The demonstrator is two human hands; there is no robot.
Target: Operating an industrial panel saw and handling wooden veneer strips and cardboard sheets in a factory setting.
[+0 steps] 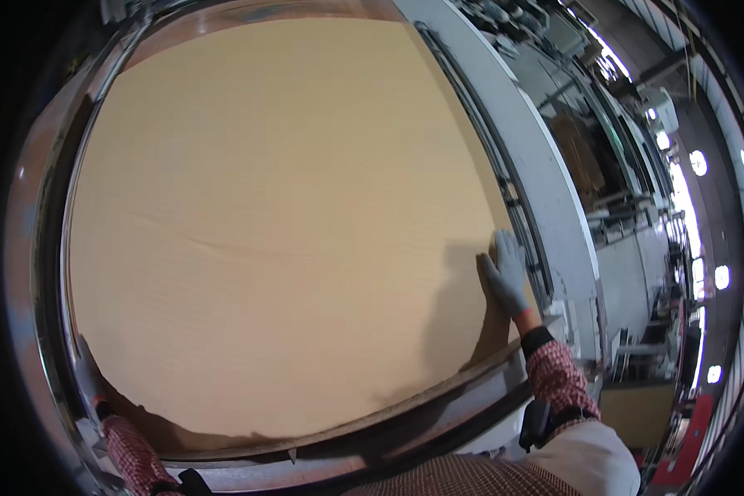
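A large tan sheet (289, 207) lies spread out before me, with a faint crease left of its middle and a rough, thick-looking near edge. My right hand (508, 273), in a grey glove with an orange cuff, rests at the sheet's right edge beside the rail. Its fingers stretch forward and the thumb stands apart; nothing is held. At the near left corner, my left hand (88, 376), also gloved, lies along the sheet's left edge. Its fingers point forward and look straight, though they are dim and partly lost against the frame. Both hands cast shadows on the tan surface.
Metal rails (488, 140) run along the right side, bordered by a pale grey ledge (546, 174). A shiny bar (70, 207) bounds the left side. Machines and racks (628, 140) stand farther right, with a red object (686, 438) low at the right.
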